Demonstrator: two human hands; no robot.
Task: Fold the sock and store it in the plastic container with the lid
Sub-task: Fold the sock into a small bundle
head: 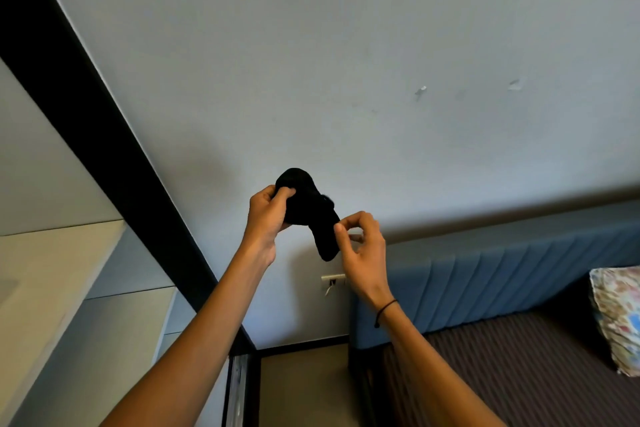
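Observation:
A black sock (308, 208) is held up in the air in front of a pale wall, bunched at its upper end and hanging down toward the right. My left hand (266, 215) grips the bunched upper part from the left. At the sock's lower right edge, my right hand (362, 246) pinches the fabric between thumb and forefinger, the other fingers curled. A thin black band circles the right wrist. No plastic container or lid is in view.
A blue padded headboard (502, 281) runs along the wall at the right, above a bed with a dark striped cover (519, 374). A floral pillow (616, 319) lies at the far right. A dark door frame (104, 135) slants across the left. A wall socket (333, 279) sits below the hands.

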